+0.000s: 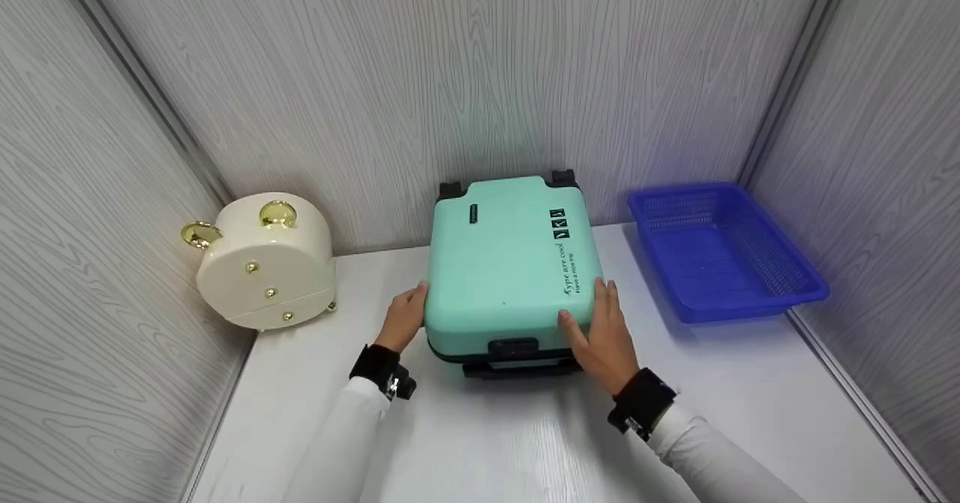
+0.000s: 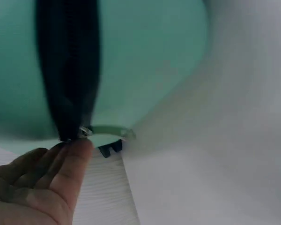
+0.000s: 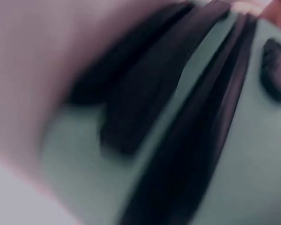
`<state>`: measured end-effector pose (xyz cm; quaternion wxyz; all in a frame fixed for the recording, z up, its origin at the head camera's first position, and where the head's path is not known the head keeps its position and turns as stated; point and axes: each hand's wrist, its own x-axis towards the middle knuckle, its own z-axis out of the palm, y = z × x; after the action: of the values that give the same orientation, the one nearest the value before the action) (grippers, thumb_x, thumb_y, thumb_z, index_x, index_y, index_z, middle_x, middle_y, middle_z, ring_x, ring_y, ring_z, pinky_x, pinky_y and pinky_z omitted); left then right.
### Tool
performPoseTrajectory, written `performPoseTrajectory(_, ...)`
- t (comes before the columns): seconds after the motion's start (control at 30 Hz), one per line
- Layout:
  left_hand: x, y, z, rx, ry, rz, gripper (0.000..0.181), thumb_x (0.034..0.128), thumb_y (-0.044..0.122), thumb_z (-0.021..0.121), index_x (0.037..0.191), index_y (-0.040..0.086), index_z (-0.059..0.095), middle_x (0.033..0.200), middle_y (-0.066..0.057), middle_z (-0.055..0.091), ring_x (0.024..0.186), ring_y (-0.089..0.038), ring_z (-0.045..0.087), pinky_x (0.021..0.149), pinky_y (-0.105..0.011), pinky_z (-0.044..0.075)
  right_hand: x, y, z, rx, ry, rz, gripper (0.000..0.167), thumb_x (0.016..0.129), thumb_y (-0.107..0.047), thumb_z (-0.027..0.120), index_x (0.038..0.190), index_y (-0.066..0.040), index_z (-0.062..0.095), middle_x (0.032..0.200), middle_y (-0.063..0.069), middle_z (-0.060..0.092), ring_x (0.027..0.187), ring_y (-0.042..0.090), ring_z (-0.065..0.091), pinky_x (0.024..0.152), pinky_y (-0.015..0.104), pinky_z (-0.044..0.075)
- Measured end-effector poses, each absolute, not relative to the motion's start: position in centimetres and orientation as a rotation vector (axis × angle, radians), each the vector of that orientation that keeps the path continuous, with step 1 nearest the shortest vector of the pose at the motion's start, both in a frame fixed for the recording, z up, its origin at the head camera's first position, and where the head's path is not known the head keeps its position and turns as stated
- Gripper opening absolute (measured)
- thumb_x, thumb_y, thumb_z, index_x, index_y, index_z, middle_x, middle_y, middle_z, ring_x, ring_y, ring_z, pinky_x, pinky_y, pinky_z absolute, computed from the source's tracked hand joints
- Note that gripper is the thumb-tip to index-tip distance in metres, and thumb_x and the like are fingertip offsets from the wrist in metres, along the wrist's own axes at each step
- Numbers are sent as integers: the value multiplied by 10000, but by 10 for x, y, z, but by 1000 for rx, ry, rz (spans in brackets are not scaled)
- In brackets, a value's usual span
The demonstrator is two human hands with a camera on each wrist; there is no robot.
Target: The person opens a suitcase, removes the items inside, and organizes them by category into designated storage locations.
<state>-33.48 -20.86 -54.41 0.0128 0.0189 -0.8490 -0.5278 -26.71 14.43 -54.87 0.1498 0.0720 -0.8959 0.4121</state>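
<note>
Evidently, both hands (image 1: 403,318) (image 1: 606,344) straight-fingered, touching suitcase (image 1: 506,263)

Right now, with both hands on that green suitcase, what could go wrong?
The green suitcase might slip: the right hand lies along its corner with fingers fairly straight, and neither hand grips the black handle.
The left hand has fingertips at the end of the dark seam, so one could perhaps get nipped or snag there.
If the suitcase swings sideways, it may knock the blue basket.
</note>
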Motion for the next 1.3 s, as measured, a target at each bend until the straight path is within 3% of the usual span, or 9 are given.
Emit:
performPoseTrajectory(0.07,-338,-203,-535,58,-2656,-1716,592,1172,469,408,1259,-17,734,961,-77,702,897,-168,661,823,-317,561,-255,142,-554,134,-2509,1349,928,1112,-424,619,1713,57,101,1768,339,131,1643,495,208,1308,654,257)
performPoseTrajectory(0.13,-340,-198,-528,51,-2703,-1708,644,1167,487,405,1351,-61,688,1001,-124,702,915,-197,659,840,-355,566,-243,139,-559,135,-2444,1479,923,1119,-368,622,1723,33,50,1786,293,126,1664,450,178,1329,635,219)
performPoseTrajectory(0.37,-340,-188,-521,73,-2788,-1618,663,1170,483,377,1377,-84,650,1124,-192,717,1016,-251,661,968,-463,562,-218,136,-560,240,-2400,1656,938,1135,-300,603,1734,-34,-69,1832,196,-22,1700,402,35,1356,631,113)
performPoseTrajectory(0.57,-332,-180,-520,47,-2772,-1702,723,1115,538,524,1426,-108,618,1243,-252,727,1075,-294,716,914,-443,619,-226,151,-555,173,-2416,1620,890,1132,-269,604,1731,9,8,1812,251,93,1685,426,121,1355,615,147)
performPoseTrajectory(0.67,-321,-171,-521,33,-2745,-1744,695,1059,543,643,1333,-94,684,1179,-218,750,1019,-265,724,872,-420,644,-230,163,-553,70,-2442,1588,888,1119,-290,623,1708,75,68,1771,323,174,1652,472,208,1338,627,206)
performPoseTrajectory(0.87,-299,-157,-523,6,-2728,-1665,548,1000,583,720,854,55,707,752,-37,669,723,-201,674,688,-324,604,-241,185,-548,-48,-2433,1609,791,1099,-317,661,1625,121,266,1606,383,441,1483,510,494,1223,621,433)
performPoseTrajectory(1.03,-283,-149,-522,-8,-2712,-1600,568,981,611,734,749,94,695,662,-18,664,611,-185,653,580,-262,506,-254,197,-544,-69,-2458,1609,743,1106,-366,645,1590,101,331,1590,384,475,1460,527,530,1195,606,471)
performPoseTrajectory(1.2,-265,-134,-520,16,-2712,-1498,615,968,629,735,639,167,497,576,43,464,533,-129,493,534,-267,401,-270,211,-544,-63,-2466,1588,685,1107,-351,642,1540,114,385,1570,392,492,1455,523,540,1188,590,484)
performPoseTrajectory(1.3,-253,-124,-519,16,-2728,-1441,641,967,648,725,631,193,422,581,63,412,531,-127,476,530,-268,395,-280,220,-545,-64,-2466,1583,641,1107,-348,637,1504,105,416,1555,391,511,1447,518,552,1185,586,491)
